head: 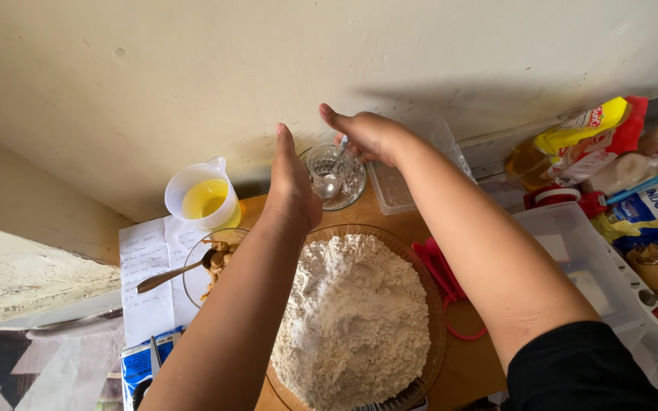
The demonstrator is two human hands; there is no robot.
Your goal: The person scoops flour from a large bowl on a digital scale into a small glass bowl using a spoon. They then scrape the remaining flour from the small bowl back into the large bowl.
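Gripping small glass cup [334, 176] with both hands, right hand [367, 135] pinching spoon [334, 173], wall close behind

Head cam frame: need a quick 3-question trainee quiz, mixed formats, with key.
1. True or false: the big glass bowl holds a heap of white flour.
2. Multiple choice: the right hand holds a spoon that dips into which thing? A) the measuring jug of yellow liquid B) the small clear glass dish C) the clear plastic tub
3. Fill in: the left hand rests against the small glass dish, and the smaller bowl to its left has a ____ lying in it.

Key: 1 true; 2 B; 3 spoon
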